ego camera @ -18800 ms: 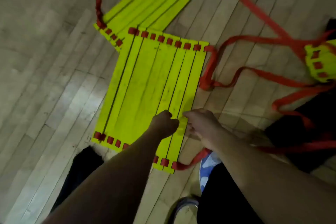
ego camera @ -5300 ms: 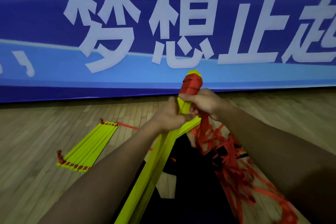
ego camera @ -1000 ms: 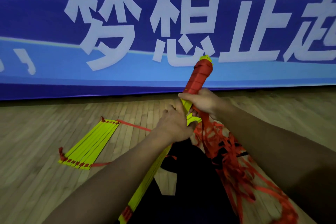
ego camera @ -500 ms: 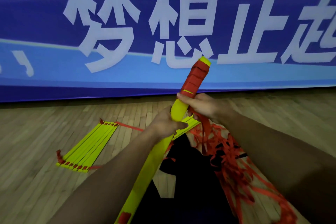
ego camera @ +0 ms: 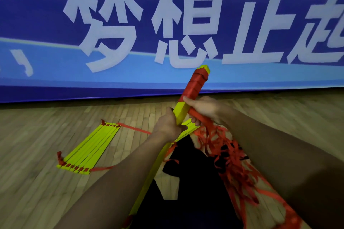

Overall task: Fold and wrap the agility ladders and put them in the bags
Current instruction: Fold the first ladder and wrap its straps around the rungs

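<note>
Large white Chinese characters 梦想正 run across the upper frame on the blue fabric wall banner point(ego camera: 115, 80); a fourth character at the right edge is cut off.

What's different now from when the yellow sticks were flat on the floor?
The stacked yellow ladder slats were lifted off the floor into a bundle; the left hand grips it, the right hand winds red strap around its top. The second yellow ladder still lies flat on the wooden floor.
</note>
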Available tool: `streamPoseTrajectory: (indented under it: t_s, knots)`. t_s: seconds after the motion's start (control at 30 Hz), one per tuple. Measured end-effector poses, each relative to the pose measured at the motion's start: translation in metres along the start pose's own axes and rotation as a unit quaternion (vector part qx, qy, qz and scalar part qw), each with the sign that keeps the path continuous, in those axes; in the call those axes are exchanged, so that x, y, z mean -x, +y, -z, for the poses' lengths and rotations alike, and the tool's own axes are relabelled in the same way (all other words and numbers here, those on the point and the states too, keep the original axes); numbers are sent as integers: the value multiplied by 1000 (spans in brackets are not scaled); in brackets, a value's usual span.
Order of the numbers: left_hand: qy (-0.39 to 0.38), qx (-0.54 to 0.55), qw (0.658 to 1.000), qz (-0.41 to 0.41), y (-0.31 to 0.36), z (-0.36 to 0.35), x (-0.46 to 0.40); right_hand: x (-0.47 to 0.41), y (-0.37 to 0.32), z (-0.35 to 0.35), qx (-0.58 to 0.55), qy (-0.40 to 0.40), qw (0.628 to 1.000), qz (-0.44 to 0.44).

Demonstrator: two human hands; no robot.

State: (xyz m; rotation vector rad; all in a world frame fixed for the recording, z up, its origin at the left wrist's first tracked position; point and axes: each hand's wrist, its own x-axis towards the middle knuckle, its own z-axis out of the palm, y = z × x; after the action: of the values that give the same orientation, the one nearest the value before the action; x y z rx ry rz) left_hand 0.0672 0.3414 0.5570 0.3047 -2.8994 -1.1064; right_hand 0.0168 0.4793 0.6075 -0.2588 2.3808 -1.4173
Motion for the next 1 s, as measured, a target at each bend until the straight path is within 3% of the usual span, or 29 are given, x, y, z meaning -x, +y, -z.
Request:
streamPoseTrajectory:
  t_s: [0.1, 0.2, 0.27, 0.3, 0.37, 0.4, 0.47, 0.53, 0.6, 0.73, 0.83, 0.9, 1.0]
  knots:
    - [3, -88, 996, -10, 10, -9, 12, -4, 2, -7, 2, -3, 1000, 1]
    - [31, -217, 973, -74, 14, -24, 26, -6, 10, -10, -38, 19, 999, 16]
    - [28, -222, 968, -112, 12, -15, 27, -6, 16, -4, -61, 14, 998, 30]
    - [11, -170, 979, -115, 11, -6, 24, -4, 18, 1, -61, 0, 998, 32]
    - [-41, 35, 995, -84, 6, 9, 15, -1, 22, 10, -73, -42, 995, 49]
    - [-80, 158, 983, -56, 3, 14, 12, 1, 21, 12, -88, -67, 992, 60]
    - [-190, 345, 919, 4, -4, 17, 10, 6, 17, 15, -125, -120, 982, 73]
    - [-271, 416, 868, 20, -6, 17, 17, 11, 11, 16, -131, -159, 975, 79]
    - [-260, 412, 873, 17, -5, 15, 17, 11, 9, 16, -105, -163, 978, 73]
    - [-105, 322, 941, -11, -1, 7, -1, 8, 7, 12, 33, -79, 995, 58]
    - [-37, 36, 999, -11, 10, 6, 0, 1, 4, 1, 42, -47, 996, 69]
    - [-48, -124, 991, -26, 20, 5, 14, -4, 6, -8, 51, -16, 996, 67]
    - [-76, -158, 981, -77, 20, 6, 20, -7, 16, -9, 10, 2, 998, 56]
